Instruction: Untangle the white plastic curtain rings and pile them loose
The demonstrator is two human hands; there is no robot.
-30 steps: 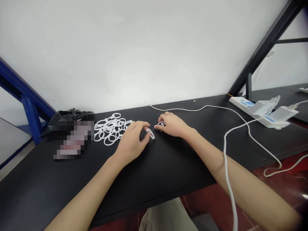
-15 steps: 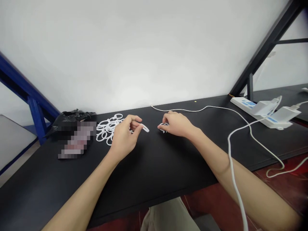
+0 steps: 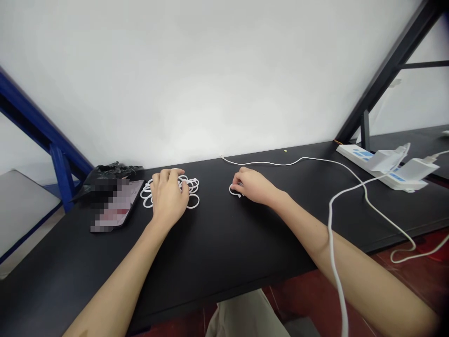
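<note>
My left hand [image 3: 169, 195] lies palm down on a pile of several white plastic rings [image 3: 192, 187] on the black table [image 3: 217, 243]; its fingers are bent over the pile, and whether they grip a ring is hidden. My right hand [image 3: 253, 186] rests on the table to the right, fingers curled and closed on a small white ring piece [image 3: 234, 190] that shows at its fingertips.
A phone [image 3: 114, 208] lies left of the rings, with a black crumpled bag [image 3: 112, 169] behind it. A white cable [image 3: 336, 196] runs across the table to a white power strip [image 3: 380, 164] with adapters at the right. Blue frame at left, black frame at right.
My left hand, which held a white ring up near the middle, has moved left and come down onto the ring pile. The right hand has stayed nearly still.
</note>
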